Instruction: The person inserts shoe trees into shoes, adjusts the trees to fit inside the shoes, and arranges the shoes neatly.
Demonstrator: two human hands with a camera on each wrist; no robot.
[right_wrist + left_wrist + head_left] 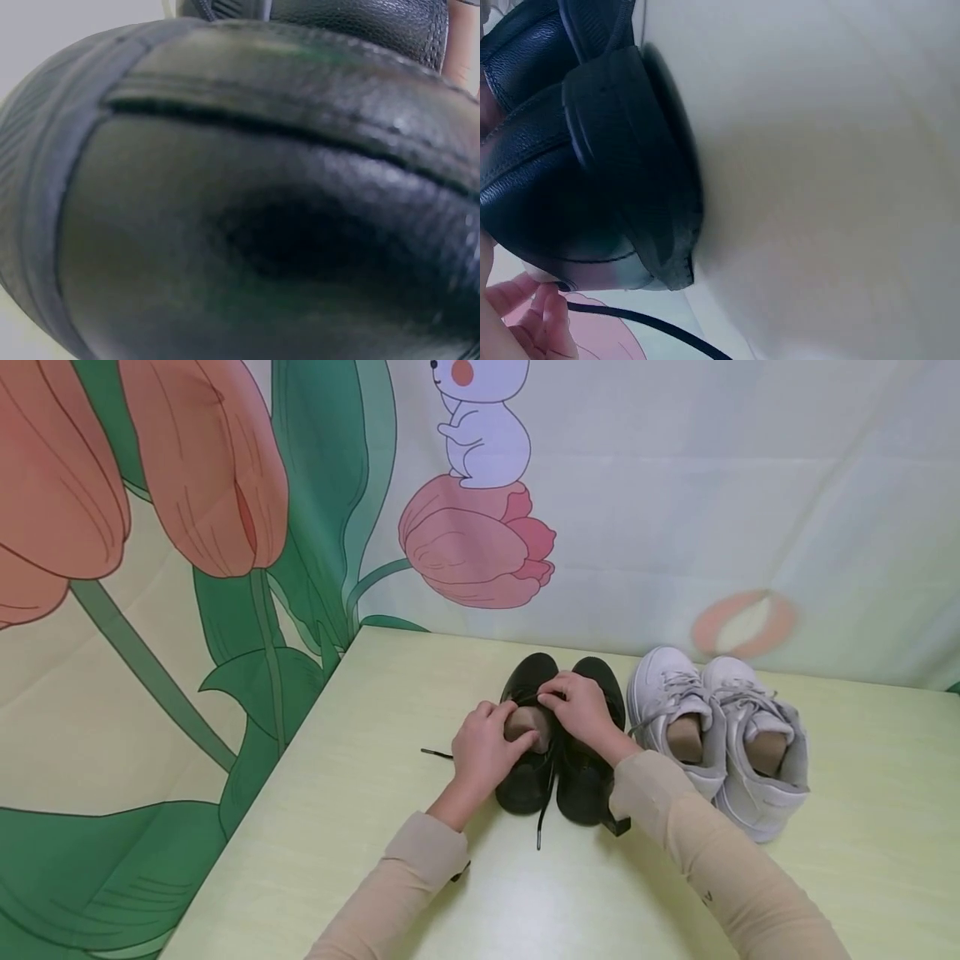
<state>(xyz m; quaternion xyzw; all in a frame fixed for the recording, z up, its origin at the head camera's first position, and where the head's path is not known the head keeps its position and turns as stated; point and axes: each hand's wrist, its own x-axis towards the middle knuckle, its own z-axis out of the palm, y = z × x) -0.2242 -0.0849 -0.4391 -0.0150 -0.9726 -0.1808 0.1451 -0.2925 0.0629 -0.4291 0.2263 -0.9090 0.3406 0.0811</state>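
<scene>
A pair of black shoes stands side by side, toes toward the back wall; both hands work at the left black shoe. My left hand is at its outer side, thumb over the opening and fingers at the laces. In the left wrist view, a black shoelace trails from its fingertips. The right hand reaches across the right black shoe, thumb and index finger pinching the lace by the tongue. Tan stuffing shows inside the left shoe. The right wrist view is mostly filled by black leather.
White lace-up sneakers stand close to the right of the black pair, with brown inserts inside. The pale yellow-green table meets a backdrop printed with tulips behind it and at the left.
</scene>
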